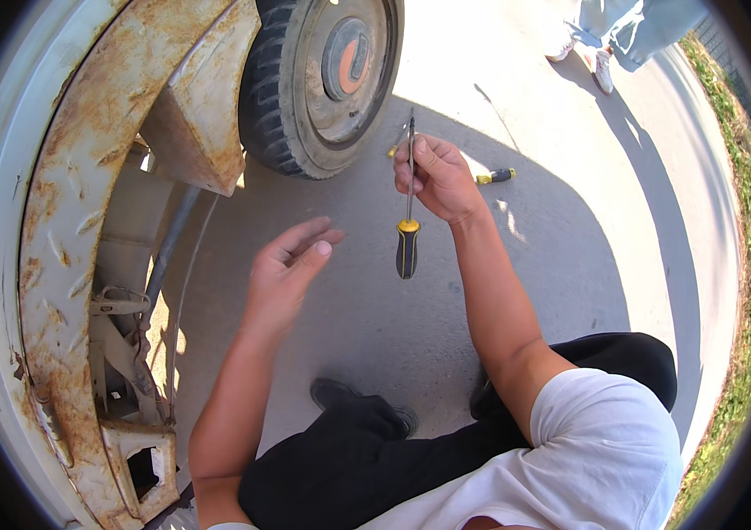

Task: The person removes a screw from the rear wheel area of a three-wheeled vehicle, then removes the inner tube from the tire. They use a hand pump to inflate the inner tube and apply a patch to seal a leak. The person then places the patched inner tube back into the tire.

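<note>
My right hand [436, 178] is closed round the metal shaft of a screwdriver [407, 252]. The black and yellow handle hangs below my fingers, and the dark tip points away from me above them. To the left, my left hand [292, 265] is held out over the ground with nothing in it, its fingers stretched and slightly curved. It is apart from the screwdriver. A second tool with a yellow and black handle [496, 176] lies on the ground beyond my right wrist; the wrist hides part of it.
A vehicle's rusty, pale step panel [84, 185] curves along my left, with a large wheel [331, 79] ahead of it. Metal rods and brackets [124, 344] show under the panel. Another person's shoes [603, 71] stand at the far right on the pavement, near a grass strip [733, 353].
</note>
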A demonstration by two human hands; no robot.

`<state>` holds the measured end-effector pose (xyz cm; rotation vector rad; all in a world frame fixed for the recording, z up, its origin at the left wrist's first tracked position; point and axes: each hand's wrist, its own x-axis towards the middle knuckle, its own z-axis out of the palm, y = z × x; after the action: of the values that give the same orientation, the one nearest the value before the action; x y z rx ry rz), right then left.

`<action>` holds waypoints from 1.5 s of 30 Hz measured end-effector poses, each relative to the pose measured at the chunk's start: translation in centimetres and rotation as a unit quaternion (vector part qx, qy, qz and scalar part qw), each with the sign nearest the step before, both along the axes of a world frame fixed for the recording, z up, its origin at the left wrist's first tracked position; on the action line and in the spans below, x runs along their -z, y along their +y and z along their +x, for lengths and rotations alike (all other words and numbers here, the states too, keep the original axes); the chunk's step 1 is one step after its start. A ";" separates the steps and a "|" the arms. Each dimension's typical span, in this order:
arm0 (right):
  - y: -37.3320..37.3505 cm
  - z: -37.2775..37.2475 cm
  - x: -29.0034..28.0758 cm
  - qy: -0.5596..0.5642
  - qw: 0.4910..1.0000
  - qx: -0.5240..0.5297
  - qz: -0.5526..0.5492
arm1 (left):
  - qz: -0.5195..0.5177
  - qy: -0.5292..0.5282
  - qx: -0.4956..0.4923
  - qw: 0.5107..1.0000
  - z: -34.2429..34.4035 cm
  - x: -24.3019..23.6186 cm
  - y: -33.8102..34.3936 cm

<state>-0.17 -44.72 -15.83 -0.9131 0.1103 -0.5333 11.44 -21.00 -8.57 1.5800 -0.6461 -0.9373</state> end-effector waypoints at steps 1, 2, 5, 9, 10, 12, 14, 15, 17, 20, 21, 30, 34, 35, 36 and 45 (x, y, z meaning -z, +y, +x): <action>-0.2 -0.1 0.0 0.001 1.000 0.002 0.000 | 0.001 -0.001 0.001 1.000 0.0 0.0 0.0; -0.3 -0.1 0.0 0.003 1.000 0.004 0.001 | 0.004 -0.003 0.000 1.000 0.0 -0.1 0.0; -0.5 0.0 0.2 -0.015 1.000 -0.018 0.003 | 0.008 -0.006 0.001 1.000 -0.1 -0.2 0.1; -0.2 -0.1 0.0 -0.036 0.999 -0.030 0.023 | 0.009 -0.002 0.005 1.000 -0.1 0.1 0.2; -0.1 -0.1 0.0 -0.043 0.998 -0.032 0.030 | 0.009 -0.001 0.006 1.000 -0.1 0.1 0.2; -0.1 -0.2 0.0 -0.058 0.997 -0.039 0.041 | 0.012 0.002 0.006 1.000 -0.2 -0.1 0.1; -0.1 -0.3 0.1 -0.071 0.995 -0.047 0.051 | 0.012 0.006 0.008 1.000 -0.3 0.0 0.0; -0.1 -0.3 0.0 -0.077 0.994 -0.049 0.055 | 0.011 0.008 0.009 1.000 -0.3 0.0 0.0; -0.1 -0.4 -0.3 -0.086 0.993 -0.053 0.065 | 0.012 0.011 0.009 1.000 -0.4 0.0 -0.1; -0.1 -0.4 -0.1 -0.108 0.989 -0.059 0.078 | 0.017 0.011 0.008 1.000 -0.6 0.0 -0.2; -0.1 -0.4 -0.2 -0.112 0.990 -0.060 0.068 | 0.016 0.014 0.009 1.000 -0.6 0.0 -0.2; 0.3 -0.2 -0.8 -0.139 0.987 -0.058 0.055 | 0.036 0.013 0.021 0.999 -0.5 -0.1 0.0; 0.4 -0.1 -0.8 -0.151 0.984 -0.065 0.070 | 0.033 0.004 0.040 0.999 -0.5 -0.2 0.1; 0.5 0.0 -0.7 -0.153 0.983 -0.068 0.072 | 0.033 0.001 0.042 0.999 -0.5 -0.1 0.2; 0.6 0.1 -0.7 -0.151 0.984 -0.072 0.068 | 0.034 -0.002 0.046 0.998 -0.5 -0.1 0.2; 1.2 0.2 -0.9 -0.114 0.991 -0.067 0.022 | 0.043 0.041 -0.043 0.997 1.5 4.9 -1.1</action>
<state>0.07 -43.51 -14.90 -0.8048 -0.1450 -0.5035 12.92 -22.13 -13.49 1.6229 -0.4817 -0.9716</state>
